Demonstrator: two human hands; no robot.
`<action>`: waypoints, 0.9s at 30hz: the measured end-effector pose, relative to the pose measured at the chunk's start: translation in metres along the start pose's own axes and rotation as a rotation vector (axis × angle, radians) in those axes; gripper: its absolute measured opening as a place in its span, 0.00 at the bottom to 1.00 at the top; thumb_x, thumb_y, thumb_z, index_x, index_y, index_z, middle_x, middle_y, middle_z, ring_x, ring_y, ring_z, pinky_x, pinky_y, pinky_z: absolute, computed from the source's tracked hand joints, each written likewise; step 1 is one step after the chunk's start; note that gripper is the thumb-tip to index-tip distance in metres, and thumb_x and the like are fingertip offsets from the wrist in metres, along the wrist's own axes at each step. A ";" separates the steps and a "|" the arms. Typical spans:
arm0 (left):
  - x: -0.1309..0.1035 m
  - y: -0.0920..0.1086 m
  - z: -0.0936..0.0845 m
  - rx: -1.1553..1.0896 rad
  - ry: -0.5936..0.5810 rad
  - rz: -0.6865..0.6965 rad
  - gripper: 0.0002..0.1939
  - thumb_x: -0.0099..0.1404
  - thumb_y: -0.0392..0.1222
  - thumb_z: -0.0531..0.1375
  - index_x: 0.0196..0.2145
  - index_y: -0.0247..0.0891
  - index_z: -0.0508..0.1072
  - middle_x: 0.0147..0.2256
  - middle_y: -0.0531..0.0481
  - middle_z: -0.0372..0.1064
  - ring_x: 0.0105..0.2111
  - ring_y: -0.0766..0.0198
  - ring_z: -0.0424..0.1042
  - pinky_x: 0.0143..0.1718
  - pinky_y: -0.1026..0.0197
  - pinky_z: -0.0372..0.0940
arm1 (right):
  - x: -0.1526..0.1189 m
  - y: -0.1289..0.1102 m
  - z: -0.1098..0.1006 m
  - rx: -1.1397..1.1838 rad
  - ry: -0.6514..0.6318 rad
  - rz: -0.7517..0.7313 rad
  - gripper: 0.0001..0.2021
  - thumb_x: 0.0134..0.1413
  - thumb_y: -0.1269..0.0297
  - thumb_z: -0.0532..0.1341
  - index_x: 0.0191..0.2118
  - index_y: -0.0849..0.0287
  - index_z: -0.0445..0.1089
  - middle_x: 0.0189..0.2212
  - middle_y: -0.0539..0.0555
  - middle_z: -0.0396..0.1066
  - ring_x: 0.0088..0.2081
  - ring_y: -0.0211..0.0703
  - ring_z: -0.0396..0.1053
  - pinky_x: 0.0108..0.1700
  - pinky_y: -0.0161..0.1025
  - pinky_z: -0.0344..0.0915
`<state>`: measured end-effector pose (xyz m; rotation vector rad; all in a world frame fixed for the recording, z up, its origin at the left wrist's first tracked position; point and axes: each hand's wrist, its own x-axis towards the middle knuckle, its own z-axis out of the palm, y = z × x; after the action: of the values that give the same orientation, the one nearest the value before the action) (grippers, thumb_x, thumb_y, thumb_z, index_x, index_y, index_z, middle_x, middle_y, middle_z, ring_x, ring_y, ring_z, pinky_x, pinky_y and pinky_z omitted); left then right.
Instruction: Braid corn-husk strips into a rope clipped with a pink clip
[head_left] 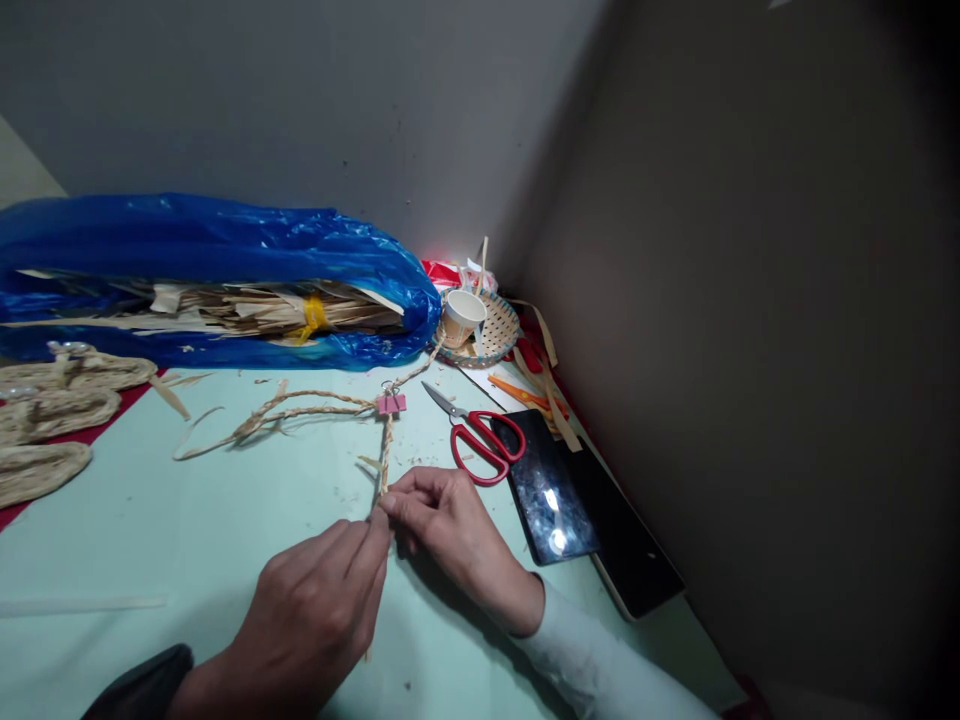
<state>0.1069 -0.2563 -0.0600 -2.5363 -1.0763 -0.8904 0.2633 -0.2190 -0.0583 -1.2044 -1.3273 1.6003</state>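
Observation:
A thin braid of dried straw-like fibre (387, 445) runs down toward me from a pink binder clip (391, 404). Both hands pinch its near end. My left hand (319, 595) is closed on it from the left, fingertips against those of the other hand. My right hand (446, 525) grips the same spot between thumb and forefinger. A loose strand end shows below my left hand. From the clip, more braided cord (300, 400) loops to the left across the pale green table top (187, 510). The fingertips hide where the strands cross.
Red-handled scissors (487, 447) lie right of the braid, beside a dark phone (551, 490) and a black flat device (637, 560). Behind stand a woven basket (499, 330), a paper cup (463, 318) and a blue plastic bag (225, 225) of dried strips. Woven soles (52, 410) lie left.

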 end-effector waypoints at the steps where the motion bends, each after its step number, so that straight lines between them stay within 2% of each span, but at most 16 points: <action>1: 0.001 0.000 -0.001 -0.040 0.012 -0.025 0.09 0.71 0.32 0.53 0.38 0.32 0.74 0.22 0.50 0.74 0.19 0.60 0.73 0.22 0.58 0.64 | 0.000 0.000 -0.001 0.025 0.002 0.005 0.10 0.54 0.61 0.64 0.27 0.63 0.71 0.20 0.47 0.65 0.22 0.33 0.58 0.26 0.32 0.53; 3: 0.004 -0.004 -0.004 -0.199 -0.024 -0.174 0.10 0.72 0.38 0.55 0.35 0.36 0.75 0.23 0.51 0.74 0.21 0.61 0.73 0.25 0.60 0.65 | 0.000 -0.002 -0.002 0.094 -0.012 0.020 0.11 0.51 0.61 0.66 0.26 0.63 0.72 0.20 0.47 0.65 0.23 0.33 0.56 0.26 0.32 0.51; 6: 0.010 -0.018 -0.007 -0.482 -0.160 -0.624 0.15 0.71 0.45 0.54 0.30 0.41 0.76 0.28 0.52 0.77 0.28 0.61 0.76 0.31 0.61 0.66 | -0.003 -0.009 -0.003 0.203 -0.051 0.052 0.11 0.52 0.60 0.66 0.26 0.63 0.72 0.18 0.46 0.64 0.21 0.31 0.50 0.26 0.32 0.49; 7: 0.013 -0.023 -0.006 -0.583 -0.210 -0.772 0.14 0.70 0.48 0.56 0.32 0.41 0.76 0.31 0.51 0.78 0.31 0.59 0.76 0.33 0.61 0.67 | -0.004 -0.011 -0.003 0.226 -0.056 0.062 0.11 0.52 0.60 0.66 0.25 0.63 0.72 0.18 0.46 0.64 0.20 0.31 0.48 0.26 0.32 0.49; 9: 0.017 -0.031 -0.002 -0.836 -0.308 -0.949 0.13 0.67 0.52 0.57 0.33 0.41 0.75 0.31 0.51 0.78 0.32 0.58 0.76 0.34 0.61 0.68 | -0.006 -0.013 -0.002 0.247 -0.069 0.078 0.11 0.53 0.60 0.65 0.25 0.62 0.72 0.19 0.46 0.65 0.20 0.31 0.47 0.26 0.33 0.49; 12: 0.021 -0.033 0.005 -1.208 -0.382 -1.025 0.12 0.63 0.51 0.60 0.31 0.40 0.73 0.25 0.53 0.74 0.28 0.61 0.74 0.33 0.61 0.68 | -0.007 -0.013 -0.001 0.256 -0.109 0.086 0.13 0.53 0.56 0.65 0.26 0.62 0.72 0.20 0.47 0.66 0.20 0.32 0.50 0.25 0.33 0.48; 14: 0.022 -0.030 0.008 -1.342 -0.376 -1.103 0.12 0.61 0.51 0.62 0.30 0.39 0.71 0.24 0.55 0.71 0.21 0.68 0.67 0.25 0.65 0.63 | -0.006 -0.011 -0.002 0.223 -0.109 0.074 0.14 0.53 0.55 0.65 0.26 0.62 0.72 0.20 0.47 0.66 0.21 0.32 0.51 0.26 0.34 0.48; 16: 0.023 -0.027 0.009 -1.384 -0.383 -1.209 0.15 0.59 0.53 0.64 0.31 0.38 0.69 0.23 0.57 0.69 0.15 0.74 0.54 0.17 0.69 0.50 | -0.005 -0.009 -0.004 0.144 -0.092 0.048 0.14 0.55 0.56 0.64 0.27 0.62 0.72 0.21 0.48 0.67 0.22 0.33 0.51 0.27 0.34 0.49; 17: 0.024 -0.026 0.009 -1.376 -0.388 -1.247 0.17 0.57 0.54 0.64 0.32 0.37 0.69 0.23 0.57 0.69 0.15 0.76 0.49 0.16 0.69 0.43 | -0.005 -0.009 -0.006 0.088 -0.091 0.027 0.14 0.57 0.58 0.63 0.27 0.63 0.72 0.22 0.48 0.68 0.23 0.33 0.53 0.28 0.34 0.50; 19: 0.025 -0.025 0.008 -1.325 -0.399 -1.287 0.19 0.54 0.55 0.65 0.32 0.37 0.69 0.22 0.59 0.65 0.15 0.77 0.44 0.17 0.68 0.37 | -0.005 -0.010 -0.008 -0.079 -0.094 -0.044 0.12 0.60 0.62 0.60 0.28 0.63 0.73 0.24 0.50 0.70 0.26 0.36 0.59 0.31 0.34 0.53; 21: 0.025 -0.025 0.007 -1.221 -0.391 -1.267 0.17 0.53 0.54 0.65 0.29 0.37 0.70 0.20 0.61 0.60 0.16 0.75 0.46 0.18 0.68 0.40 | -0.008 -0.013 -0.009 -0.337 -0.069 -0.136 0.12 0.61 0.67 0.58 0.29 0.63 0.74 0.25 0.51 0.72 0.28 0.37 0.62 0.32 0.34 0.53; 23: 0.024 -0.025 0.006 -1.119 -0.363 -1.209 0.16 0.53 0.53 0.64 0.26 0.37 0.71 0.19 0.61 0.57 0.19 0.72 0.52 0.20 0.67 0.47 | -0.013 -0.016 -0.007 -0.626 -0.013 -0.209 0.12 0.63 0.69 0.56 0.29 0.62 0.73 0.24 0.52 0.72 0.27 0.37 0.63 0.31 0.36 0.51; 27: 0.025 -0.022 0.006 -1.014 -0.312 -1.176 0.16 0.51 0.54 0.64 0.21 0.38 0.71 0.19 0.57 0.63 0.24 0.65 0.62 0.27 0.64 0.56 | -0.025 -0.018 0.000 -0.985 0.092 -0.317 0.11 0.64 0.69 0.55 0.30 0.60 0.69 0.25 0.52 0.73 0.25 0.38 0.63 0.29 0.39 0.46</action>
<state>0.1069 -0.2240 -0.0493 -2.5594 -2.9699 -1.6204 0.2705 -0.2380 -0.0360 -1.4593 -2.2088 0.6160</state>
